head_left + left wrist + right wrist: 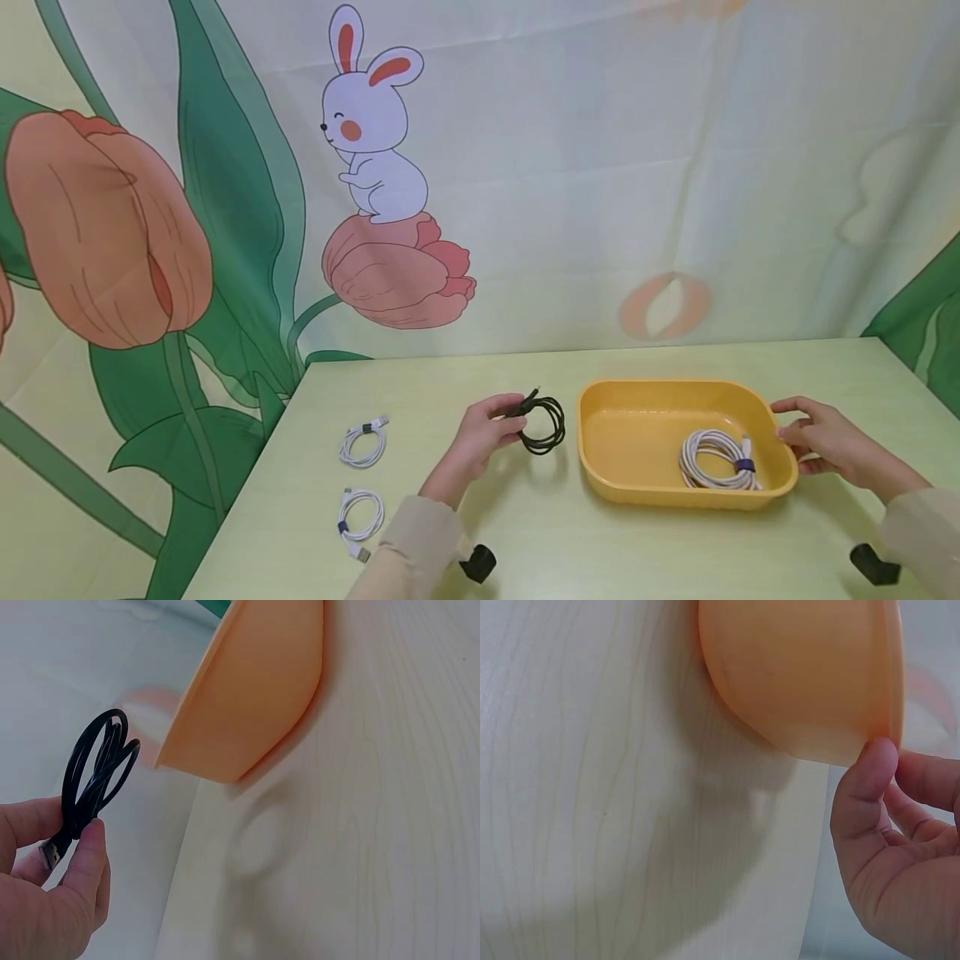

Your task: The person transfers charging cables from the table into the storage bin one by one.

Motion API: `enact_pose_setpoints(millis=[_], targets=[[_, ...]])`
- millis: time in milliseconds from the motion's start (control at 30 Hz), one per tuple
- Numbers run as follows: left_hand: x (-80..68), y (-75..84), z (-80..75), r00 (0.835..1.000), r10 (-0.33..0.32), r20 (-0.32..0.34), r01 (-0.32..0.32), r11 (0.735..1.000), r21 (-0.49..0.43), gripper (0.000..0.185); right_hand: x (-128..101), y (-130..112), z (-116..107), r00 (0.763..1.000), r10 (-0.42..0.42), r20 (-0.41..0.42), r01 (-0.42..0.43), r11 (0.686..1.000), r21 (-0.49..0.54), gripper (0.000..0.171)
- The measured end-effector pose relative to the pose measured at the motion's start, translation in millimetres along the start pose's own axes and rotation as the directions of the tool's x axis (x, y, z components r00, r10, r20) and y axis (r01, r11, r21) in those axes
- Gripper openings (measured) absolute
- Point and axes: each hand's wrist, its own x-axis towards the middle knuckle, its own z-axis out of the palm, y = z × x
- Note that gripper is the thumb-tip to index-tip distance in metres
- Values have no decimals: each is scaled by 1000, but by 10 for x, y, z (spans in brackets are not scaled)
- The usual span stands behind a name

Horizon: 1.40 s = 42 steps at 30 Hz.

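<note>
My left hand (487, 429) pinches a coiled black USB cable (553, 425) between thumb and fingers, raised over the table left of a yellow plastic tray (630, 496). A metal USB plug of the black cable (96, 776) shows beside the fingers in the left wrist view. At the tray's right end, my right hand (832, 442) holds the rim with thumb and index finger. The right wrist view has the thumb against the outer wall of the tray (802, 682). Inside the tray lies a coiled white cable (701, 479) with a dark blue strap.
Two more coiled white cables lie on the table's left side, the farther one (343, 454) with a black strap, the nearer one (381, 508) with a dark blue strap. A printed curtain (540, 208) hangs behind the table's back edge (480, 357).
</note>
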Motion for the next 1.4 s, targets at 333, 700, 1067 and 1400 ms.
enact_pose_setpoints(millis=[333, 700, 1067, 1400], targets=[[7, 29, 127, 1000, -5, 22, 6, 1000, -30, 37, 5, 6, -13, 1000, 5, 1, -5, 1000, 1, 52], [20, 34, 235, 999, -13, 37, 14, 999, -37, 37, 8, 1, -15, 1000, 8, 8, -8, 1000, 7, 53], [49, 36, 349, 999, -21, 47, 23, 999, -29, 35, 6, 10, -9, 1000, 7, 6, -7, 1000, 17, 53], [-36, 166, 462, 997, -39, 64, 40, 999, -9, 34, 7, 6, -17, 1000, 5, 6, -5, 1000, 5, 53]])
